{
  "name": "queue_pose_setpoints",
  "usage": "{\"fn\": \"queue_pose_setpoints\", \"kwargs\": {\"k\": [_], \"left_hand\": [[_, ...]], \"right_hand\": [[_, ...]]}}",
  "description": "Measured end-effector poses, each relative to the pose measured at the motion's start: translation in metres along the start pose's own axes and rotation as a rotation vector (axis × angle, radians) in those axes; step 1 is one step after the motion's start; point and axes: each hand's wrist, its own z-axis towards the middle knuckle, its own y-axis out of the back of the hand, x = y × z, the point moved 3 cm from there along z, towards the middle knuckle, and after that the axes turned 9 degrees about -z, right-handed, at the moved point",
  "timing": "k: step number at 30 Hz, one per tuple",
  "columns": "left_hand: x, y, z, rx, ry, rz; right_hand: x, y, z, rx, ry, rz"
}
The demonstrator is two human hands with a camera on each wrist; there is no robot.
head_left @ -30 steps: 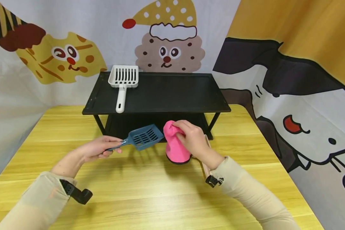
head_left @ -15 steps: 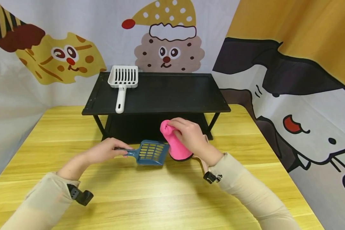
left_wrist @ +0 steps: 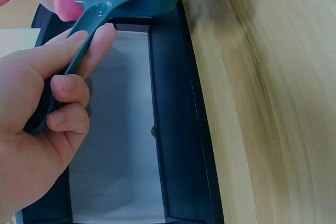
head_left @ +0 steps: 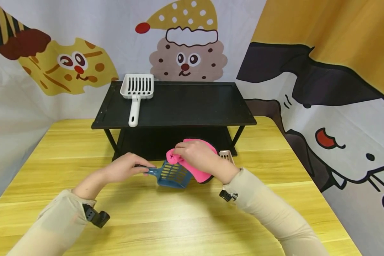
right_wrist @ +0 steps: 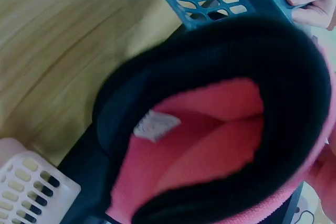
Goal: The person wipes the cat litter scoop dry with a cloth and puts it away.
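Observation:
My left hand (head_left: 123, 168) grips a blue slotted litter scoop (head_left: 173, 176) by its handle, over the table in front of the black rack. In the left wrist view the fingers and thumb wrap the scoop's handle (left_wrist: 92, 18). My right hand (head_left: 196, 153) pinches the closed end of a pink cloth mitt (head_left: 197, 173) with a black-trimmed opening. The mitt lies tilted across the scoop's slotted head and hides part of it. In the right wrist view the mitt's black cuff (right_wrist: 294, 66) gapes towards the camera, and a white label (right_wrist: 156, 125) shows inside.
A white litter scoop (head_left: 135, 110) lies on the upper left of a two-level black rack (head_left: 192, 103). A pale pink scoop (head_left: 226, 155) sits at the rack's lower right, partly behind the right arm. A printed curtain (head_left: 128, 53) hangs behind the wooden table (head_left: 166, 220).
The left hand has brought the blue scoop rightwards, turning its head. The right hand has tipped the pink mitt over and shifted left, so the mitt now overlaps the scoop. The pale scoop shows more.

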Motion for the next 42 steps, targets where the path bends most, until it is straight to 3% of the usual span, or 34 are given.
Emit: {"fn": "queue_pose_setpoints", "kwargs": {"k": [5,9,16,20,25,32,35,42], "left_hand": [[0.002,0.002,-0.005,-0.011,-0.004,-0.014],[0.005,0.006,-0.009,-0.003,0.023,-0.057],[0.002,0.027,-0.025,0.018,0.1,-0.224],[-0.007,0.032,-0.025,0.05,0.096,-0.272],[-0.018,0.026,-0.009,0.104,0.049,-0.266],[-0.023,0.022,0.003,0.138,0.0,-0.267],[-0.02,0.021,0.003,0.135,0.02,-0.29],[-0.009,0.018,0.003,0.112,0.074,-0.364]], "right_hand": [[-0.003,-0.001,-0.005,0.026,0.008,-0.004],[-0.01,-0.005,-0.009,0.028,-0.032,0.052],[-0.032,-0.008,-0.014,0.041,-0.334,0.252],[-0.037,-0.009,-0.009,0.051,-0.456,0.367],[-0.033,-0.005,0.004,0.074,-0.469,0.588],[-0.028,-0.003,0.015,0.24,-0.468,0.966],[-0.028,-0.006,0.014,0.276,-0.453,1.059],[-0.032,-0.013,0.01,0.259,-0.432,1.136]]}}
